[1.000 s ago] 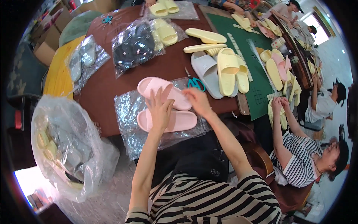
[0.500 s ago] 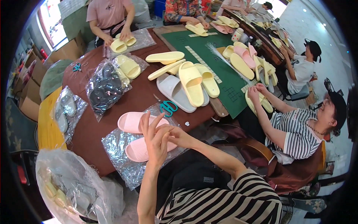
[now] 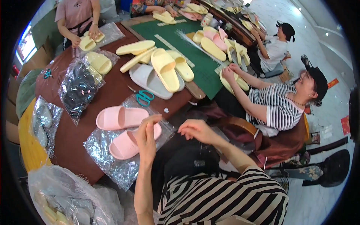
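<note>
Two pink slippers lie at the near edge of the brown table (image 3: 112, 93): one (image 3: 119, 117) flat on the wood, the other (image 3: 125, 145) on a crinkled clear plastic bag (image 3: 108, 167). My left hand (image 3: 147, 138) is raised over the toe of the nearer pink slipper, fingers straight and close together, with nothing seen in it. Just off the table edge, above my lap, my right hand (image 3: 197, 129) hovers with curled fingers and no visible object. Teal scissors (image 3: 144, 97) lie behind the slippers.
Grey slippers (image 3: 148, 79) and yellow slippers (image 3: 165, 67) lie mid-table beside a green mat (image 3: 195, 62). A bag of black slippers (image 3: 78, 88) sits left. A big bag (image 3: 63, 198) stands lower left. A person in stripes (image 3: 277, 108) sits right; another (image 3: 77, 15) works at the far end.
Both my hands have lifted off the pink slippers and drawn back toward my body. The view has swung right, showing more of the seated people.
</note>
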Action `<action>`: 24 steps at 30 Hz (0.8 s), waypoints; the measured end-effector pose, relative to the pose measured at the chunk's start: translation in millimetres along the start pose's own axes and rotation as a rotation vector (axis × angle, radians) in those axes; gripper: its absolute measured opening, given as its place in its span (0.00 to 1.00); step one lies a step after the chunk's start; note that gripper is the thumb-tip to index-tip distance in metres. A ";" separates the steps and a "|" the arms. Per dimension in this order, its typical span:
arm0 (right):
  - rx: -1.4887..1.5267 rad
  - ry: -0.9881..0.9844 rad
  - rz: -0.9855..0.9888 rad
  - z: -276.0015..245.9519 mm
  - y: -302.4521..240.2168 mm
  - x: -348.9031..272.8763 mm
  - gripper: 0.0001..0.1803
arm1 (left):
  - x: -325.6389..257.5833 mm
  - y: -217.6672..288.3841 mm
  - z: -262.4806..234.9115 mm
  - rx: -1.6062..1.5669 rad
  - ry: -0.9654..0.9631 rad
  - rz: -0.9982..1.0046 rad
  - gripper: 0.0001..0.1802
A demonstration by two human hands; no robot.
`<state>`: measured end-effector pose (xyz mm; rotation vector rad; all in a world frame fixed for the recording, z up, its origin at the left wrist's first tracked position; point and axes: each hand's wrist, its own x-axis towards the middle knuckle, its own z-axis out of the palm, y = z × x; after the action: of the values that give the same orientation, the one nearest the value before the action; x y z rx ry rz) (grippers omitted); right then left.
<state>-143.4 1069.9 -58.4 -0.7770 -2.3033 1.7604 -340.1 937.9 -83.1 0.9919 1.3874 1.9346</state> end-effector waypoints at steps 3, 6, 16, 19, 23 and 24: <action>0.177 0.241 0.089 -35.8 16.7 -39.8 0.10 | 1.6 -21.3 -6.2 0.341 -0.166 0.059 0.22; 0.539 0.514 0.197 -85.0 37.4 -90.0 0.11 | -2.7 -52.1 -44.8 0.894 -0.283 0.155 0.25; 0.833 0.405 0.854 -30.3 216.9 -145.8 0.11 | -27.9 -98.6 -98.8 1.308 -0.301 0.053 0.26; 0.570 0.363 0.805 -15.2 241.9 -133.0 0.10 | -28.9 -100.8 -94.8 1.312 -0.250 0.027 0.25; 0.054 0.409 0.721 -11.5 241.1 -100.9 0.09 | -28.4 -95.0 -90.0 1.347 -0.257 0.017 0.23; -0.196 0.449 0.487 -12.1 247.9 -99.4 0.08 | -26.3 -93.9 -86.6 1.327 -0.260 0.030 0.24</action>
<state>24.4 1077.9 -266.5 -1.6880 -2.1051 1.3147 -394.3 899.8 -195.4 1.6914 2.4704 0.6248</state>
